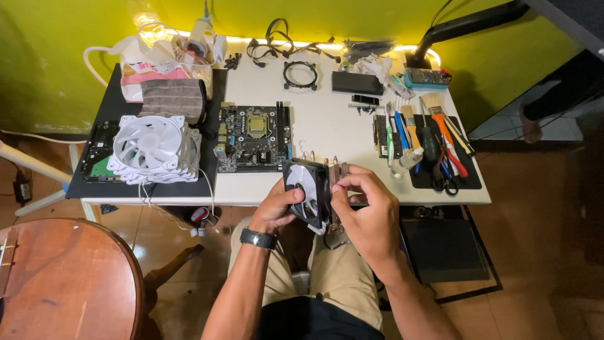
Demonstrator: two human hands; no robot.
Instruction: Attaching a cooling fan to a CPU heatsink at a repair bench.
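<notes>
A person sits at a white table [327,135] and holds a computer cooler [313,192] in front of their lap, just past the near edge of the table. The cooler has a black fan with white blades on one side and thin metal fins with copper pipe ends on the other.

The left hand [277,208], with a dark watch on the wrist, wraps around the fan side from below. The right hand [368,211] is curled, and its thumb and fingertips pinch the fin side near the top. Both hands are closed on the cooler.

On the table, a green and black circuit board [255,137] lies flat just behind the cooler. To the left, a stack of white fans [154,150] sits on a black mat. To the right, brushes and screwdrivers [434,141] lie side by side. A black ring [300,75] rests near the back by some cables.
</notes>
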